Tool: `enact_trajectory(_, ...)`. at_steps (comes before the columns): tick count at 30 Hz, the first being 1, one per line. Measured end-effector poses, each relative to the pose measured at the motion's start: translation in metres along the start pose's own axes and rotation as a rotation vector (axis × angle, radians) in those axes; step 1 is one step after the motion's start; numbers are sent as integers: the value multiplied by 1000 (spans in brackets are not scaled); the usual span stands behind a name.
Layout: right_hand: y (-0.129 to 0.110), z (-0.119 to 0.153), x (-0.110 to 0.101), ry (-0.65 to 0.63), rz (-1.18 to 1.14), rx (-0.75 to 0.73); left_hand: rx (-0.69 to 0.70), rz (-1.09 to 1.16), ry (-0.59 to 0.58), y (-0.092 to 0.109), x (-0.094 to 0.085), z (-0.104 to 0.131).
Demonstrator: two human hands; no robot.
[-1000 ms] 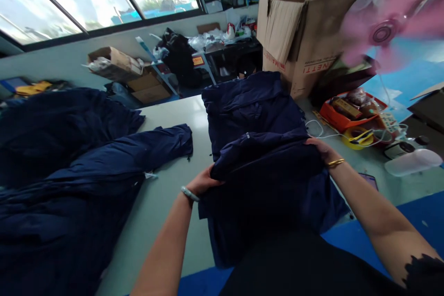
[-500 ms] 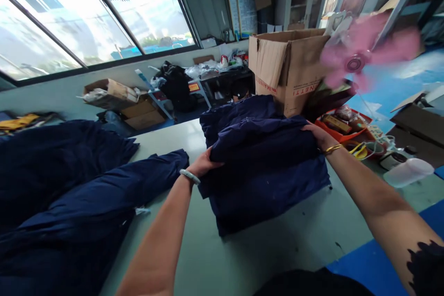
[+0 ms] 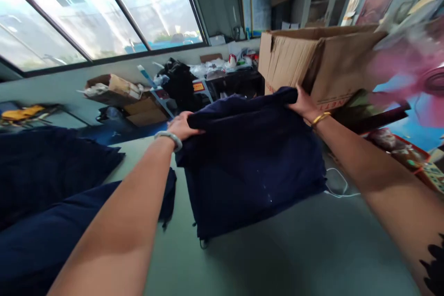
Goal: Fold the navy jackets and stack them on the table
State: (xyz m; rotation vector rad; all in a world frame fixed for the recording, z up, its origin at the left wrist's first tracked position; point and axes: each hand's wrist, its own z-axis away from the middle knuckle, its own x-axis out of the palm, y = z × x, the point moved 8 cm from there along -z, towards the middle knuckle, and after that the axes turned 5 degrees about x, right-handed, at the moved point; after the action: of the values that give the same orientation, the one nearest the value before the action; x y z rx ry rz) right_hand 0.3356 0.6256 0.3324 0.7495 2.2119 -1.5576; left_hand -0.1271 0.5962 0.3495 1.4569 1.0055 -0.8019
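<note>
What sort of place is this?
Probably a garment workshop or packing room, though I can't be certain. The signs are the heaped dark navy fabric on a long pale green worktable, the folded dark navy cloth piece held up, and the large open brown cardboard box.

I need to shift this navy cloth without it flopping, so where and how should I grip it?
Take the navy cloth by both ends of its far edge, one hand from each side, I'd judge. It's wide and limp, so one central grip would likely let the ends sag. The left hand and right hand hold those ends now.
</note>
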Motion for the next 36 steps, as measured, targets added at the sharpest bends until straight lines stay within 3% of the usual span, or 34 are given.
enact_trajectory(2,12,-16,35,39,315,-122,-110,-131,123,-10,23,-16)
enact_trajectory(3,24,-17,56,7,429,-153,-140,-161,145,-13,43,-16)
enact_trajectory(7,81,5,129,-129,640,-131,-53,-271,33,-17,146,6)
enact_trajectory(9,104,17,150,-168,658,-48,-13,-306,-20,-22,185,17)
enact_trajectory(12,118,27,163,-214,650,26,-28,-279,-47,-32,213,21)
enact_trajectory(15,115,33,156,-208,643,50,-10,-232,-75,-36,220,16)
enact_trajectory(18,98,49,141,-133,566,-120,56,-192,-51,-40,212,24)
enact_trajectory(20,88,76,131,-97,514,-217,123,-195,11,-45,203,48)
enact_trajectory(23,79,144,133,-119,524,-280,148,-200,73,-63,198,114)
enact_trajectory(26,68,232,156,-166,554,-311,-4,-189,-15,-107,213,196)
enact_trajectory(30,52,344,214,-303,513,-370,-258,-211,-166,-178,233,288)
enact_trajectory(33,39,396,256,-384,481,-383,-393,-250,-219,-228,229,323)
enact_trajectory(36,23,418,287,-424,449,-372,-445,-288,-242,-270,214,328)
